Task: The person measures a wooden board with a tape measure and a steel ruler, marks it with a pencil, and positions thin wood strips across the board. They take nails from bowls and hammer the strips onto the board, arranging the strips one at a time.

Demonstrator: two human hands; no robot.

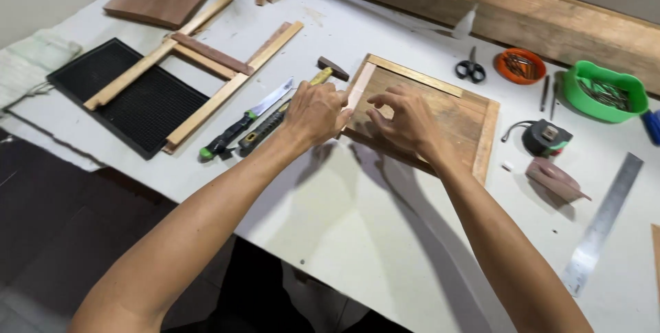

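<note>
Soft, even light fills the scene, bright on the white table (357, 230) with no hard glare. Both forearms throw soft grey shadows onto the table just below the left hand (315, 113) and right hand (405, 123), so the light falls from above. The steel ruler (603, 223), well right of the hands, shows a dull sheen. The fingers are slightly blurred; straight edges bow toward the frame corners, and the floor lower left is dim.

The left hand (315, 111) covers the near-left corner of the tray (474, 116) and the lower end of its pale strip (359, 85); whether its fingers pinch the strip cannot be told. The right hand (407, 121) hides part of the tray's floor. The blue handle (652, 125) is cut off at the right edge. The contents of the orange dish (520, 65) and green bowl (605, 90) are too small to identify.
</note>
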